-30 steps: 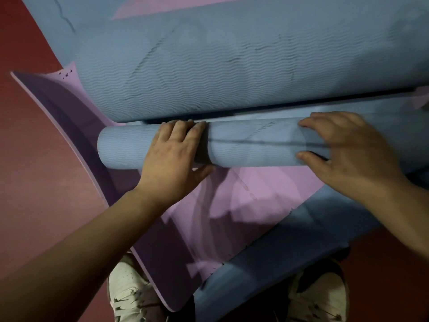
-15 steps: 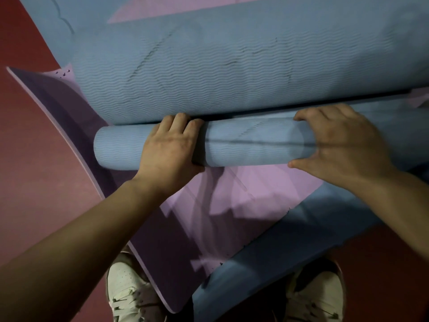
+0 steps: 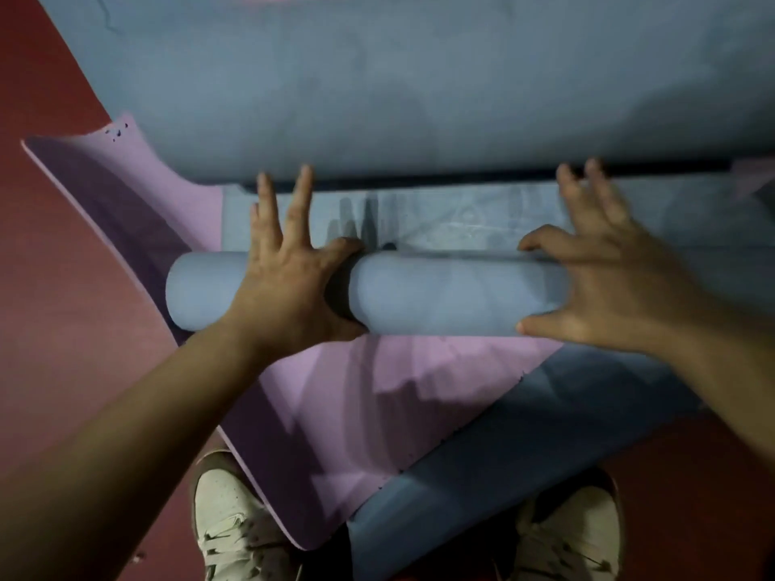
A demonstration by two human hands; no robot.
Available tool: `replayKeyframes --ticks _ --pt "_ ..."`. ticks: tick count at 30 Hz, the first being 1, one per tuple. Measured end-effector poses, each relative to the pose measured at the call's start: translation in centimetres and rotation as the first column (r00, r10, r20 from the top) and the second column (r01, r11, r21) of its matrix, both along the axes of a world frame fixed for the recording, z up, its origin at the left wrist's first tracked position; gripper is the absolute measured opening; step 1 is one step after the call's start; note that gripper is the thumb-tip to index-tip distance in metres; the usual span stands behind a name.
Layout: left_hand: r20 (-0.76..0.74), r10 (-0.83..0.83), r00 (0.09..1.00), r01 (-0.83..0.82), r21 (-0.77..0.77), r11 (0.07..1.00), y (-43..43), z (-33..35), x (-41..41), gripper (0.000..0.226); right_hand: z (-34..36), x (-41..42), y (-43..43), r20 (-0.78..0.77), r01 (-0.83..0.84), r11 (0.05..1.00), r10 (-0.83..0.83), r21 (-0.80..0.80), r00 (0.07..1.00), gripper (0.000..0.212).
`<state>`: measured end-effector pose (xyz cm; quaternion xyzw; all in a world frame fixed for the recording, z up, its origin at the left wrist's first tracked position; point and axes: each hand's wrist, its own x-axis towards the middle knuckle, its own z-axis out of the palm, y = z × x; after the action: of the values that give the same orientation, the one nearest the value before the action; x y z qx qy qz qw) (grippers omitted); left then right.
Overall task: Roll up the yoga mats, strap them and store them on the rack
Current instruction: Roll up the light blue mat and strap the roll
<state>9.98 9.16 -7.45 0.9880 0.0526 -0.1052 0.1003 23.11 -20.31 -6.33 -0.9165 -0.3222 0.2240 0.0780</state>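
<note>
Both hands now press flat on the blue roll (image 3: 440, 297), the left hand (image 3: 289, 283) near its left end and the right hand (image 3: 620, 283) toward the right, fingers splayed forward where a moment ago they were curled over it. A fresh strip of flat blue mat (image 3: 419, 215) shows ahead of the roll (the frame is blurred), lying on the purple mat (image 3: 377, 396). Rolling is still early; strapping and racking remain.

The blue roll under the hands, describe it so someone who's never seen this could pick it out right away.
On the red floor lie overlapping flat mats, blue and pink. Across the pink mat, just ahead of the white shoes, lies the blue roll, with the left hand and right hand pressing on it. It is the only rolled cylinder.
</note>
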Motion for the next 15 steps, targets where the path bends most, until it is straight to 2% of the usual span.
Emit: replayKeyframes --ticks 1,5,9,11,15 --pt "0.009 0.025 1.0 -0.025 -0.001 1.0 0.2 0.3 0.2 0.097 0.0 0.3 0.1 0.0 0.008 1.0 -0.008 0.014 1.0 0.083" --pt "-0.106 0.089 0.99 -0.09 -0.006 0.996 -0.2 0.8 0.4 0.115 0.4 0.7 0.1 -0.035 -0.019 1.0 0.018 -0.016 0.999 0.081" --pt "-0.074 0.125 0.989 -0.131 -0.077 0.988 -0.8 0.7 -0.6 0.096 0.1 -0.1 0.0 -0.002 0.022 0.998 -0.022 0.059 1.0 0.081" --pt "-0.05 0.094 0.994 -0.099 -0.106 0.989 -0.7 0.8 -0.7 0.087 0.0 -0.2 -0.1 0.015 0.021 0.998 -0.022 0.054 1.0 0.081" --pt "-0.044 0.042 0.998 -0.047 -0.119 0.992 -0.3 1.1 -0.1 0.083 0.3 -0.3 0.2 0.05 -0.005 0.999 0.002 0.048 0.999 0.084"
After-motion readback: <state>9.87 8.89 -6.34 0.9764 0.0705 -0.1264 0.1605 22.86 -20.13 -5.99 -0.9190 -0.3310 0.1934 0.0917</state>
